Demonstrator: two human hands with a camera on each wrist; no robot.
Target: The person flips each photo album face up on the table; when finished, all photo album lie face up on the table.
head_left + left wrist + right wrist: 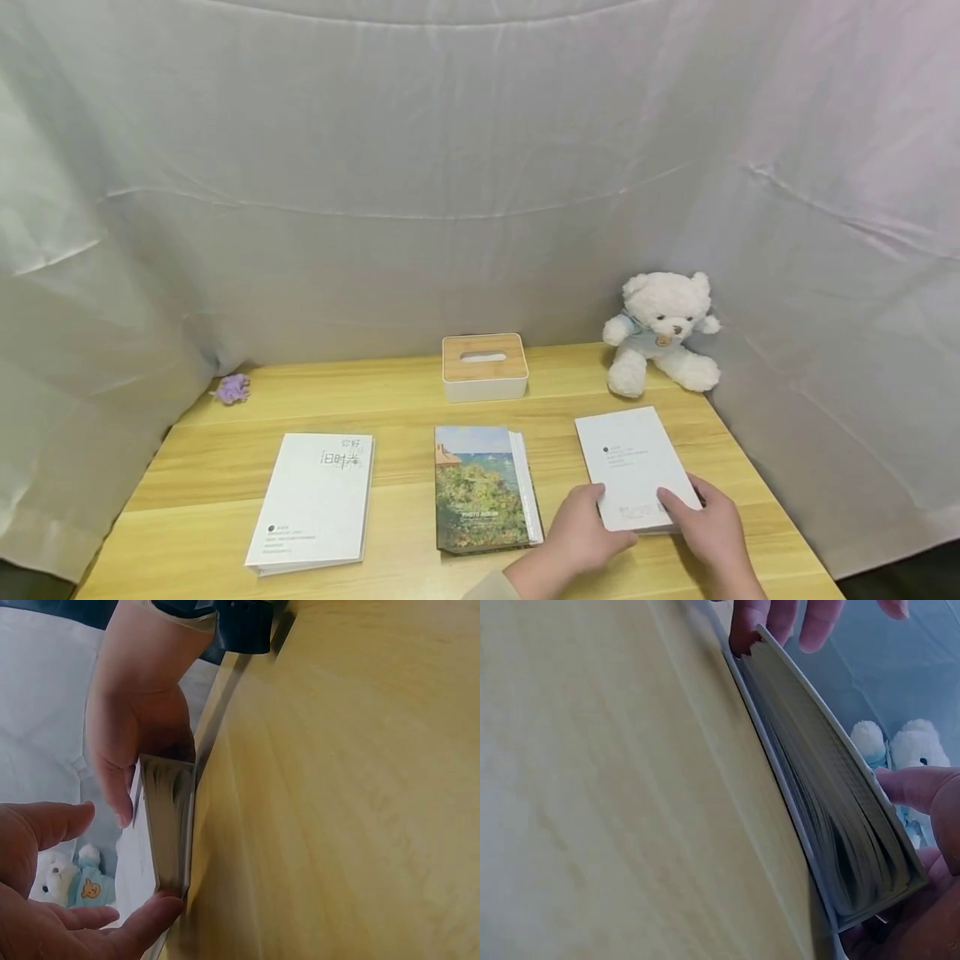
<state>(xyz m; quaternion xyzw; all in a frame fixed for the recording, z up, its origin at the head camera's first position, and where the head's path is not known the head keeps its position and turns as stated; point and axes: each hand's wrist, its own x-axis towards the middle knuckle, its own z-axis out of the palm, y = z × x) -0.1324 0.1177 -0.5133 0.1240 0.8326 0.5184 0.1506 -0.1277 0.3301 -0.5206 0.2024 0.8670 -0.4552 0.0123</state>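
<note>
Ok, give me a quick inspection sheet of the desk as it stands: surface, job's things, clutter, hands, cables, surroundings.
Surface: wooden desk, light grain.
Job's things: white album flat at the right, closed.
Clutter: second white album at left, landscape album in the middle, tissue box, teddy bear, purple thing at back left.
Hands: left hand at the album's near left corner, right hand on its near right corner; grip unclear.
Cables: nothing seen.
Surroundings: grey cloth on three sides.
</note>
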